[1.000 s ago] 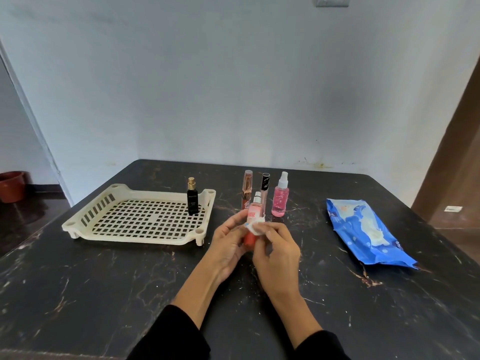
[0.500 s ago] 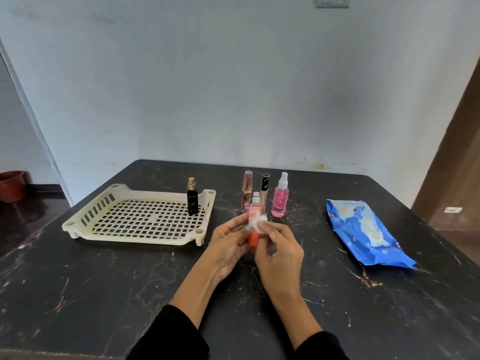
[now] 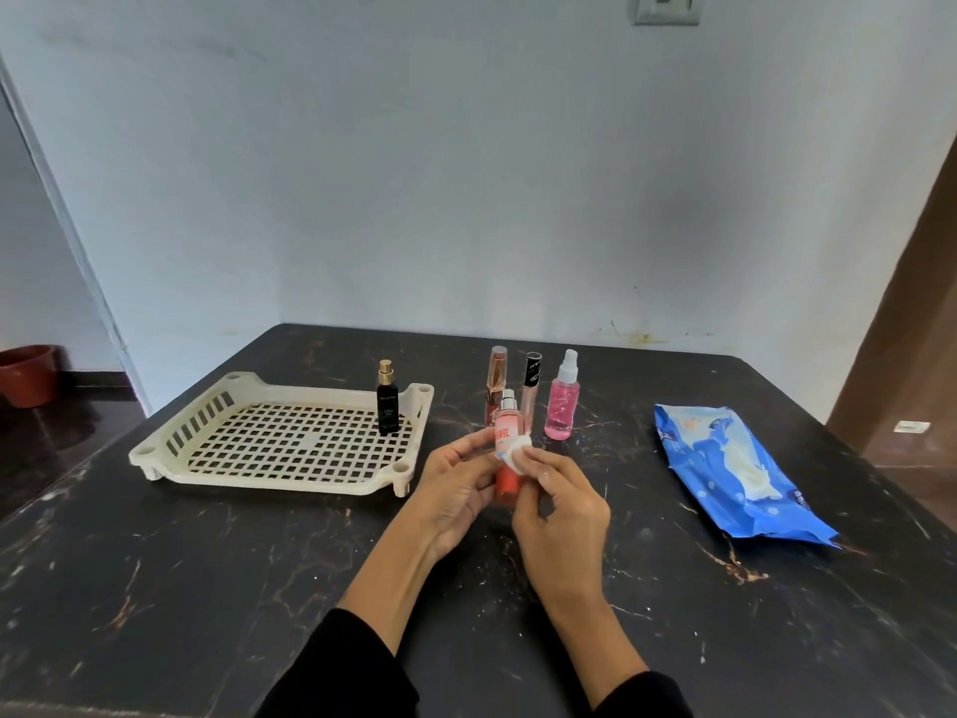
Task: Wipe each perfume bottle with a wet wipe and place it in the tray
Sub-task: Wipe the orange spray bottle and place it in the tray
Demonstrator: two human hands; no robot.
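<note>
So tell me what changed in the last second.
The right hand slid the wipe a little up the orange bottle and over to its right side. The left hand holds that bottle as before. The black bottle in the tray, the three standing bottles and the wipe pack stayed put.

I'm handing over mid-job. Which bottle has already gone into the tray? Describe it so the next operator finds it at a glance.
Start at the cream slotted tray on the left of the dark marble table. In the tray's far right corner stands one upright black bottle. Its gold cap and black body set it apart: the other bottles are pink, peach or orange and are all outside the tray.
</note>
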